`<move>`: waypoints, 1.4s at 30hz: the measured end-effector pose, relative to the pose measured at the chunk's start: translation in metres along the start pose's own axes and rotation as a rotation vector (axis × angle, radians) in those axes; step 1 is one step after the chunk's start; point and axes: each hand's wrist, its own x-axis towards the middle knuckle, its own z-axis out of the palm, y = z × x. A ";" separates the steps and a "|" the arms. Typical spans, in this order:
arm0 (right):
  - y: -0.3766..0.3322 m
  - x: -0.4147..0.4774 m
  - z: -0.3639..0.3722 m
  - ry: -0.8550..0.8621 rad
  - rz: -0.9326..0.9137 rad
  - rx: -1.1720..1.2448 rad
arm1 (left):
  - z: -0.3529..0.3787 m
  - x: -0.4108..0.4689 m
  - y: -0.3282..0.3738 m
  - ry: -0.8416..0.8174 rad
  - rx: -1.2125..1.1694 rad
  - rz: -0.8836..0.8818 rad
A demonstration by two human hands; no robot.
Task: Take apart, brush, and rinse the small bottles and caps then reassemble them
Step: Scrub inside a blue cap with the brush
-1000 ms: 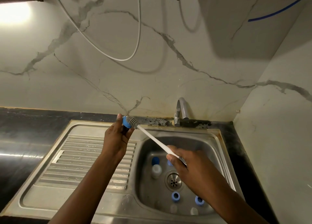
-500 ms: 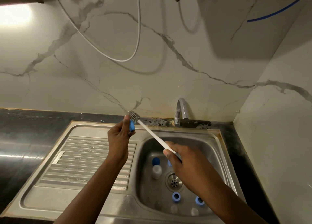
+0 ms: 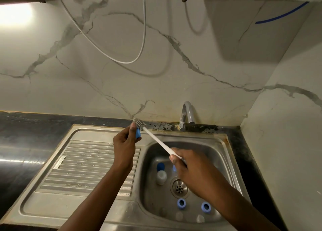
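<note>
Just left of frame centre, above the sink (image 3: 218, 154), the left hand (image 3: 124, 143) pinches a small blue cap (image 3: 138, 133) in its fingers against the brush (image 3: 157, 140), which the right hand (image 3: 193, 171) grips by its handle; light, stiff, likely wet-slick, the cap is best pinched across its rim.

Blue cap (image 3: 138, 133) pinched upright, grey brush (image 3: 139, 123) touching.

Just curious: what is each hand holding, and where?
The left hand pinches a small blue cap by its sides; the right hand grips the white brush by its handle's lower end.
</note>
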 end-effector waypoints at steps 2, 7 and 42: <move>0.002 0.004 -0.004 0.005 0.003 -0.016 | -0.003 0.001 0.002 -0.053 0.070 0.047; 0.006 0.007 -0.010 0.023 0.001 -0.035 | -0.009 0.006 0.014 -0.136 0.038 0.082; 0.037 0.008 0.000 0.063 -0.057 0.084 | -0.009 0.013 0.034 -0.153 -0.557 -0.638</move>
